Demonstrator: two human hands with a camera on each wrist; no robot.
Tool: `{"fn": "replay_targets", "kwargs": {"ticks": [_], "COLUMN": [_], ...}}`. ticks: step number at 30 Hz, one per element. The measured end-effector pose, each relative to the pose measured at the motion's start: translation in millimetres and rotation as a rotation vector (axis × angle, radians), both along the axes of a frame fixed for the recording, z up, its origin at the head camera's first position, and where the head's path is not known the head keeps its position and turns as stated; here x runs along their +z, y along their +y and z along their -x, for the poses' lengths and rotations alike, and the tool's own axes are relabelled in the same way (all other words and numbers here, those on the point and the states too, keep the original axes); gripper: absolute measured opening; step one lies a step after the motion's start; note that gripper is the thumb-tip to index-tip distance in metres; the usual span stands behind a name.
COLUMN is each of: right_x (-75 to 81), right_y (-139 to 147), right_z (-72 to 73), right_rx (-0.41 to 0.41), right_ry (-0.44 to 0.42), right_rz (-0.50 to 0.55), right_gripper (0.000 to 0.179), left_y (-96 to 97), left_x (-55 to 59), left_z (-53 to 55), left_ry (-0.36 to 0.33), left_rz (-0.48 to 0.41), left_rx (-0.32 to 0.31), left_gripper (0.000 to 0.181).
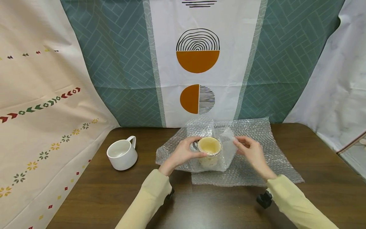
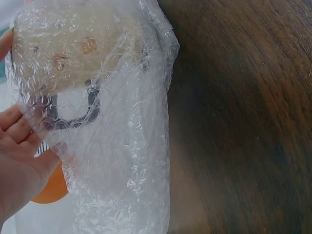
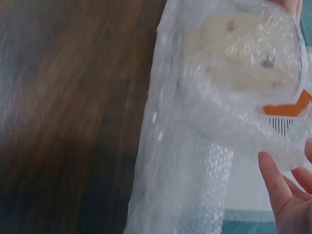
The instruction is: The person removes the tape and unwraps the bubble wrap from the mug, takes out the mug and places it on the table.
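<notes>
A cream mug (image 1: 210, 144) with small spots and a dark rim stands upright on a sheet of bubble wrap (image 1: 254, 130). My left hand (image 1: 184, 153) holds the mug at its left side, thumb in front and fingers behind. Through the film in the left wrist view, the mug's dark-edged handle (image 2: 73, 122) shows. On the other side, my right hand (image 1: 251, 152) pinches a raised edge of the wrap between thumb and fingers. That lifted flap (image 3: 278, 151) stands against the mug's right side, and film covers the mug's front.
To the left, a plain white mug (image 1: 122, 156) sits on the dark wooden table (image 1: 217, 206), its handle turned to the back right. Patterned cloths (image 1: 123, 63) hang behind and beside the table. The wrap spreads toward the table's back edge.
</notes>
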State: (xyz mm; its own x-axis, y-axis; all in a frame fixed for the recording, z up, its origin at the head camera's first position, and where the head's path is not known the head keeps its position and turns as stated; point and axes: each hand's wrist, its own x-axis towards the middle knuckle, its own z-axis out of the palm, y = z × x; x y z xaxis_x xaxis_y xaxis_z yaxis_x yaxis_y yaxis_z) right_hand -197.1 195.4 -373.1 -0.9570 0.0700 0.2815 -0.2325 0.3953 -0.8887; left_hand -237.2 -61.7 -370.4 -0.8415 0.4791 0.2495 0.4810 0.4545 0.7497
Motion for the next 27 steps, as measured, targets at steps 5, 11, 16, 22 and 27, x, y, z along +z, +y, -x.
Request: {"fn": "replay_targets", "kwargs": {"ticks": [5, 11, 16, 22, 27], "right_x": [0.0, -1.1, -2.6, -8.1, -11.2], "right_y": [9.6, 24.0, 33.2, 42.0, 50.2], "right_z": [0.8, 1.5, 2.3, 3.6, 5.8], "right_rx": [-0.036, -0.046, -0.047, -0.057, -0.063], "right_ry": [-0.009, -0.102, -0.209, -0.255, -0.331], "right_rz": [-0.011, 0.01, 0.024, -0.008, -0.014], "right_gripper": [0.036, 0.031, 0.033, 0.035, 0.04], "left_y": [-0.8, -1.0, -0.8, 0.1, 0.1], "left_x": [0.3, 1.3, 1.7, 1.5, 1.9], "left_z": [0.2, 0.1, -0.2, 0.9, 0.6], "left_ry": [-0.002, -0.007, -0.009, -0.009, -0.011], "left_rz": [0.005, 0.001, -0.002, -0.003, -0.001], "left_rx": [0.001, -0.001, -0.008, -0.016, -0.017], "left_gripper": [0.062, 0.061, 0.061, 0.062, 0.061]}}
